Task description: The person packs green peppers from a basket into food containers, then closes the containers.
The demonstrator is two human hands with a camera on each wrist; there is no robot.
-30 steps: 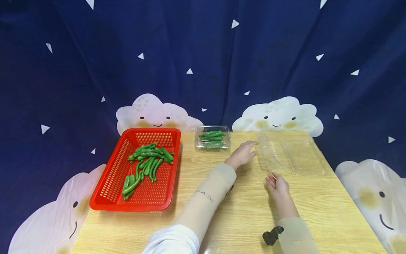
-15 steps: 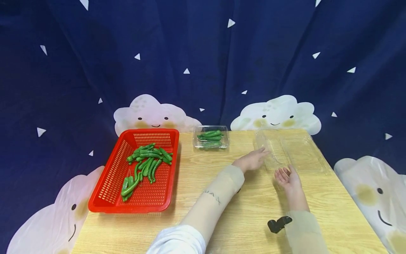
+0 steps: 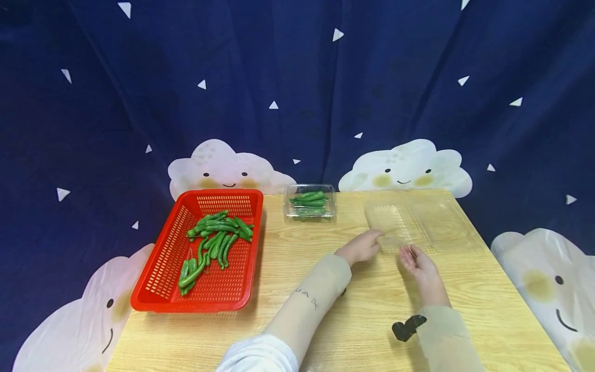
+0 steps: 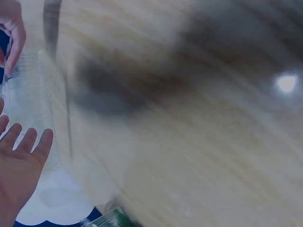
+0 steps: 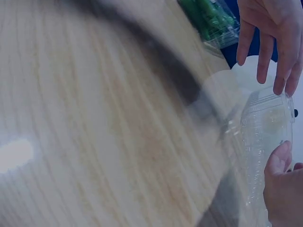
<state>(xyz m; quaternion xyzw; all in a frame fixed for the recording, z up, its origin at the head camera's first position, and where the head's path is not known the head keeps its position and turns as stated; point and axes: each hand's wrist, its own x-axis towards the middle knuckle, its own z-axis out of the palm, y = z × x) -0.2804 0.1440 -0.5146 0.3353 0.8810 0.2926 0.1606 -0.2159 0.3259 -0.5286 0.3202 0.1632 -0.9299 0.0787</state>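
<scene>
A clear plastic clamshell container (image 3: 395,219) lies opened out at the right rear of the table, its near edge blurred between the two hands. My left hand (image 3: 361,248) is at its near left corner. In the left wrist view the fingers of the left hand (image 4: 21,170) are straight and spread by the clear plastic. My right hand (image 3: 423,271) is at the near edge. In the right wrist view the right hand (image 5: 286,194) pinches the container's rim (image 5: 289,113) with its thumb in front, and the left fingertips touch the far end.
A red plastic basket (image 3: 155,304) with several green chili peppers (image 3: 218,227) stands at the left. A closed clear box (image 3: 288,206) of green peppers sits at the back middle. A dark blue curtain (image 3: 297,77) with clouds hangs behind the wooden table (image 3: 307,243).
Both hands have come to the container's near edge; the left went right, then down and back slightly. The container has shifted a little to the left. Basket and closed box stay put.
</scene>
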